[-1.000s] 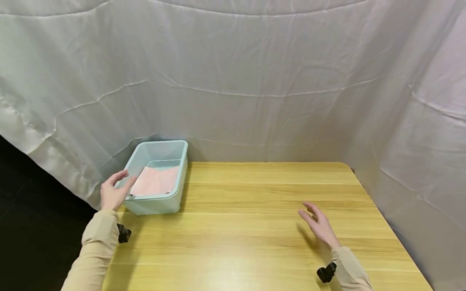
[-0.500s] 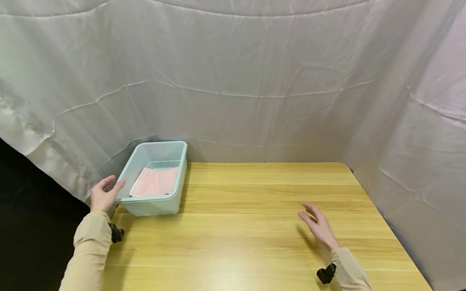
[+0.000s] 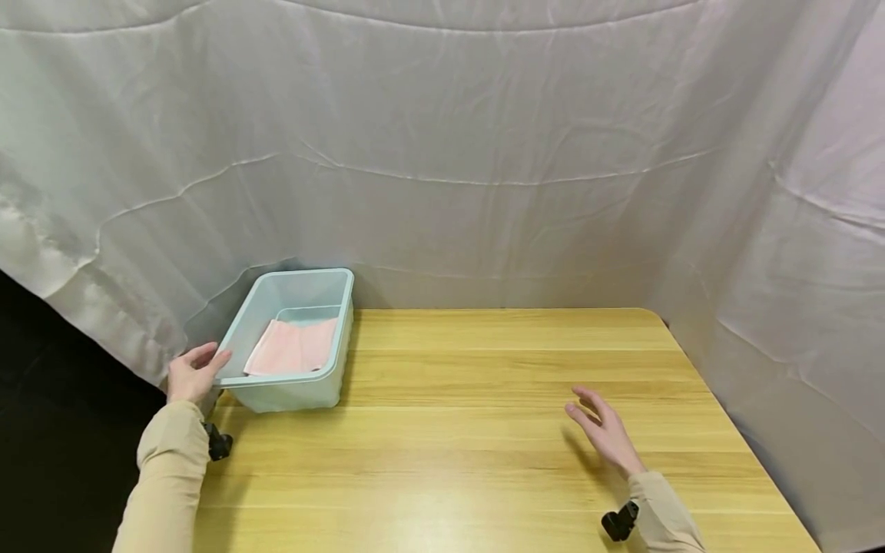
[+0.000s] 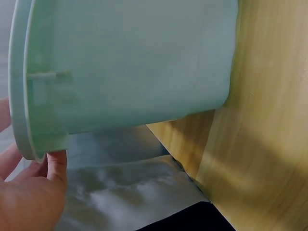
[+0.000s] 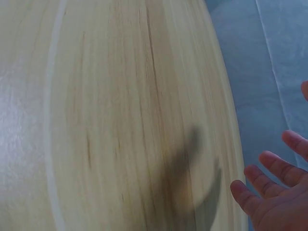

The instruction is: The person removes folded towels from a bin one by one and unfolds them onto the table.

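A light-blue plastic bin [image 3: 286, 395] stands at the far left of the table. Inside it lies a folded pink cloth [image 3: 292, 347]. My left hand [image 3: 193, 374] grips the rim at the bin's near left corner; in the left wrist view, fingers of that hand [image 4: 36, 192] curl round both sides of the rim. Over the right part of the table hovers my right hand [image 3: 604, 432], fingers relaxed and apart, holding nothing. The right wrist view has the same hand [image 5: 279, 197] with its fingers spread above the table's edge.
The wooden table [image 3: 470, 415] carries the bin against its back left. A grey curtain [image 3: 484, 169] hangs behind and along both sides. Dark space [image 3: 62, 430] lies off the table's left edge. Each sleeve wears a black wrist camera [image 3: 618, 521].
My left hand has moved left and down from above the bin's near left corner and taken hold of the rim. The right hand stays nearly still.
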Demonstrator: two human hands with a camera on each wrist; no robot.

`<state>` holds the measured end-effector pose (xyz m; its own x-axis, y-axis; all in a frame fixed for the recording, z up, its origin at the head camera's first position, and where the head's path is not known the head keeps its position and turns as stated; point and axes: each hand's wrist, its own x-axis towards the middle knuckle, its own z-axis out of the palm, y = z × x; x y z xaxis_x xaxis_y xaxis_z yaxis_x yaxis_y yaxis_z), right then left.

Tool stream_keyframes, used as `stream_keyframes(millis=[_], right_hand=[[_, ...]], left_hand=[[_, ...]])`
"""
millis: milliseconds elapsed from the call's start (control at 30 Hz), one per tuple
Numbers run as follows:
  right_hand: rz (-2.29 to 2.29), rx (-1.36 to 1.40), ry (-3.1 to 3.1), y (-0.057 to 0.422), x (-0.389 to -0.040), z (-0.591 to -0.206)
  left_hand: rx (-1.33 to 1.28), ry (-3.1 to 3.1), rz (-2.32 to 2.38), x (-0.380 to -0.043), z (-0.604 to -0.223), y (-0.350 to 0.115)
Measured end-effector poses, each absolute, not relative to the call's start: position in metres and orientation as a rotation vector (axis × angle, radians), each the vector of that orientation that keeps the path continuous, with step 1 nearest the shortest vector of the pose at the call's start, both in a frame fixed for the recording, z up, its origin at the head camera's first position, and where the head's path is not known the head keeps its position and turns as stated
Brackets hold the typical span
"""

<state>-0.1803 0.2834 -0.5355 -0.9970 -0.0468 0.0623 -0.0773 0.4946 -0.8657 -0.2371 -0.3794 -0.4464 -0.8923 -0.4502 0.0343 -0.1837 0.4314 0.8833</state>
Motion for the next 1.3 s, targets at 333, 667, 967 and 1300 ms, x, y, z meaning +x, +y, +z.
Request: stream_keyframes(millis=[333,667,967,1300], right_hand=[[1.561,0.12,-2.685,0.284,-0.18,-0.538],[1.561,0.129,-2.688,0.282,-0.179,-0.54],[1.556,0.129,-2.691,0.28,-0.179,-0.541],[1.567,0.127,-2.71,0.28,-0.179,-0.542]], left_hand=[[0.518,-2.395,-1.482,-0.24,-0.451,-0.384],[0.509,-2.436,-1.456,-0.239,-0.453,-0.381],[0.47,-2.316,-1.614,-0.235,-0.456,-0.373],[0.383,-2.24,-1.813,-0.226,-0.458,-0.365]])
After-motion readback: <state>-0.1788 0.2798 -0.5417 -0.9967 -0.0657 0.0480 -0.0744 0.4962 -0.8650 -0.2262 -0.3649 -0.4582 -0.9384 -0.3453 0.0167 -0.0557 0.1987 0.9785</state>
